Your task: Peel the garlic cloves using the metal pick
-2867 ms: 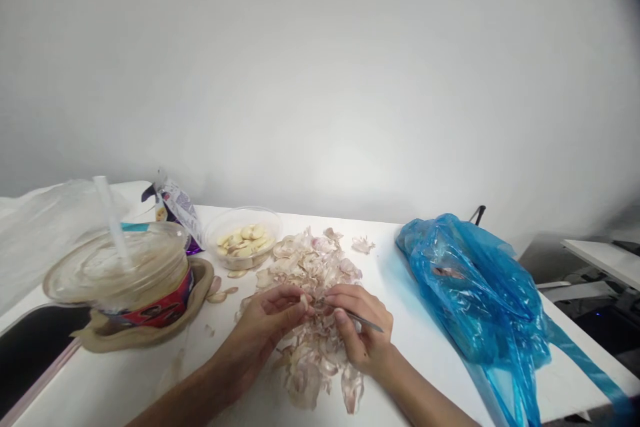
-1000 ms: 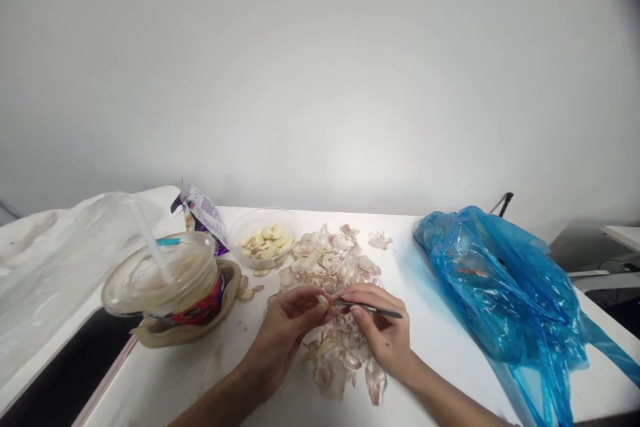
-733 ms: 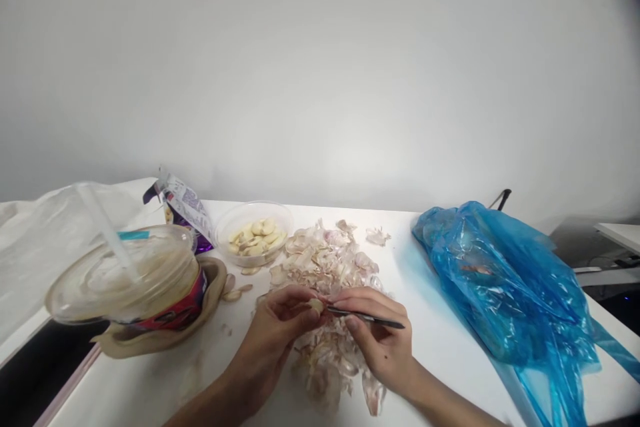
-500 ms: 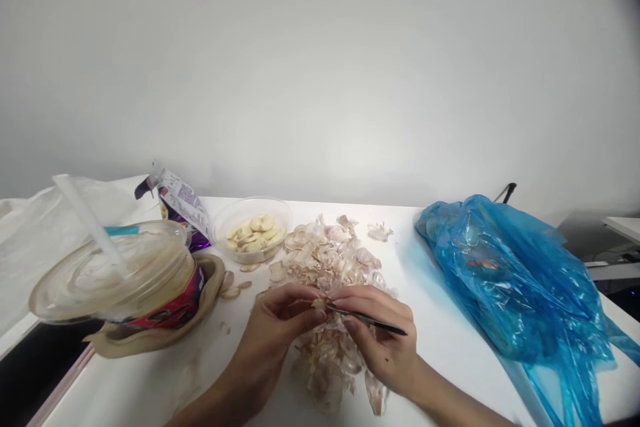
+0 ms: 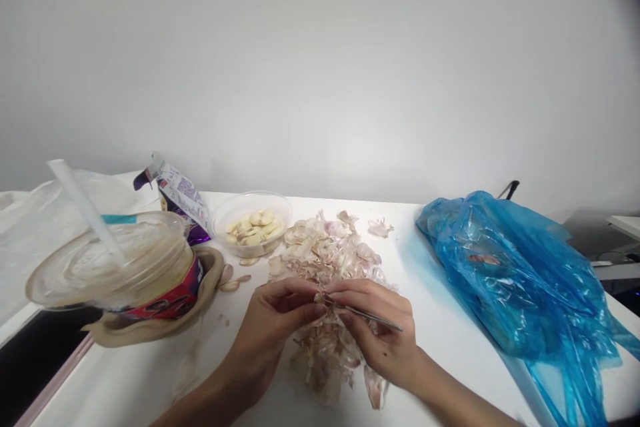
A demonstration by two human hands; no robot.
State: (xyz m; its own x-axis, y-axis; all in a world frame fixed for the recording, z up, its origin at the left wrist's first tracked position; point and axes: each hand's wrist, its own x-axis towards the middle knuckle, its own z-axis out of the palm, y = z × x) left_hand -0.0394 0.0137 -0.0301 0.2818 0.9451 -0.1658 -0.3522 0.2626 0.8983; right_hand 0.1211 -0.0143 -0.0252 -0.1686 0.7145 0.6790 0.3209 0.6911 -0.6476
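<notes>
Between the thumb and fingers of my left hand (image 5: 280,320) is a small garlic clove (image 5: 319,297), mostly hidden by the fingertips. My right hand (image 5: 383,320) is closed around a thin metal tool (image 5: 373,315), perhaps a small knife or tweezers; its tip meets the clove. Both hands are over a heap of papery garlic skins (image 5: 327,250) on the white table. Behind my left hand, a clear plastic bowl (image 5: 215,232) holds several peeled cloves (image 5: 257,223). A few unpeeled cloves (image 5: 230,285) lie on the table just in front of the bowl.
At left stands a big lidded cup (image 5: 165,297) with a white straw (image 5: 85,207), a tan cloth (image 5: 213,273) around its base. A purple snack packet (image 5: 183,203) leans behind it. On the right lies a blue plastic bag (image 5: 500,273). A wall (image 5: 320,67) rises behind the table.
The metal tool has turned slightly in my right hand, its edge now catching the light. Both hands stay together at the clove. The view has shifted slightly.
</notes>
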